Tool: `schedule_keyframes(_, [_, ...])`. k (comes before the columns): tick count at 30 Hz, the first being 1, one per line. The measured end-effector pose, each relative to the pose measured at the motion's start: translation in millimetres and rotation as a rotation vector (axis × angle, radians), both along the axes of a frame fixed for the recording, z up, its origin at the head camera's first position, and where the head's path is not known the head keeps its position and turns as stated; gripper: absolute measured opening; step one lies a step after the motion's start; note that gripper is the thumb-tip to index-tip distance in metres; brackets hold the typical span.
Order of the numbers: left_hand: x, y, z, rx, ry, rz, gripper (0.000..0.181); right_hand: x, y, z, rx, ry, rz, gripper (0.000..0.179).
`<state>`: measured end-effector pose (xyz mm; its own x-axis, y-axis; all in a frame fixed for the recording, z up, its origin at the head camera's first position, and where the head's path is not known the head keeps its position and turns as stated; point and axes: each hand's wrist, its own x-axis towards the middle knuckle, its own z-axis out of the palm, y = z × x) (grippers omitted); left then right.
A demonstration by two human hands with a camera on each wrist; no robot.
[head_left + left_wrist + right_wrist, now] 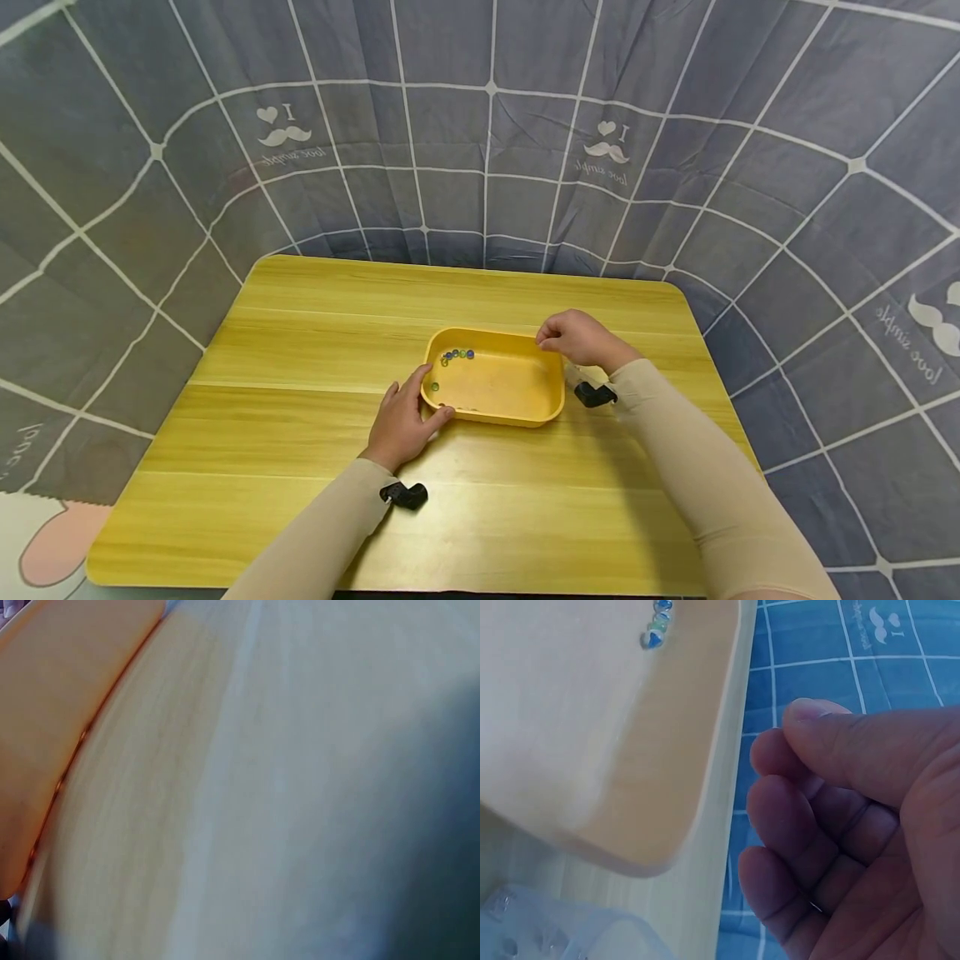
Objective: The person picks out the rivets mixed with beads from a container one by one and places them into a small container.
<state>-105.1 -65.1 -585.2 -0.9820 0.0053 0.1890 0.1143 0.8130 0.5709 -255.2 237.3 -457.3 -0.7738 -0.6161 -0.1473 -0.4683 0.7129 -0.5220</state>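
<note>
A shallow yellow plastic tray (495, 417) sits on the table, with several glass marbles (457, 355) inside, mostly at its far left. My left hand (403, 423) holds the tray's near left corner, thumb on the near rim and fingers along the left side. In the left wrist view the tray's outer wall (67, 697) shows, but that hand is almost wholly out of frame. Over the far right corner, my right hand (581, 337) hovers with curled fingers, thumb against the index finger. In the right wrist view its fingers (780, 817) show nothing between them.
A clear plastic container (562, 930) with small clear things in it stands beside the tray's right end, partly hidden by the right wrist in the head view. The wood-grain table (300, 433) has grey checked curtains (450, 167) behind and at its sides.
</note>
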Motion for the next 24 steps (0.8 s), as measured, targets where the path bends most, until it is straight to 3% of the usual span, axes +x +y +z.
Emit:
schedule_keyframes(12, [11.3, -6.5, 6.6, -0.006, -0.011, -0.012, 0.08, 15.0, 11, -1.5, -0.003, -0.065, -0.074, 0.012])
schedule_keyframes(24, [10.9, -4.0, 6.8, -0.013, -0.009, -0.009, 0.08, 13.8, 20, -17.0, -0.008, -0.111, -0.068, 0.011])
